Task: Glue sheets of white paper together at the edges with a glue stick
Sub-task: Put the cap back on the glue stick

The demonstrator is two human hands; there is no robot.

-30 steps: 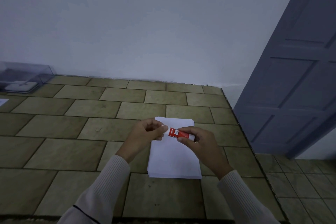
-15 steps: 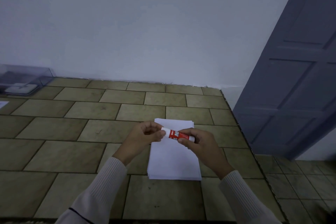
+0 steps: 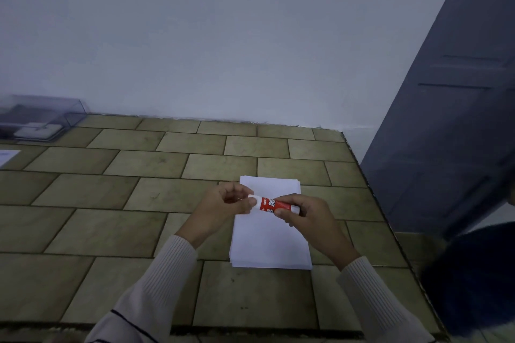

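A stack of white paper sheets (image 3: 270,242) lies on the tiled table (image 3: 117,231), right of centre. Above its far half I hold a red and white glue stick (image 3: 271,204) level, pointing left. My right hand (image 3: 303,217) grips the red barrel from the right. My left hand (image 3: 225,203) pinches the white cap end with thumb and fingers. Both hands hover just over the paper and hide part of it.
A clear plastic box (image 3: 41,117) stands at the far left by the white wall. A scrap of paper (image 3: 7,156) lies at the left edge. The table's right edge (image 3: 384,217) drops off beside a grey-blue door (image 3: 446,133). A dark blurred shape (image 3: 479,273) shows at lower right.
The hands have closed together a little: my left hand's fingers went from near the stick's end to pinching its white cap. The view dipped slightly; the paper has not moved.
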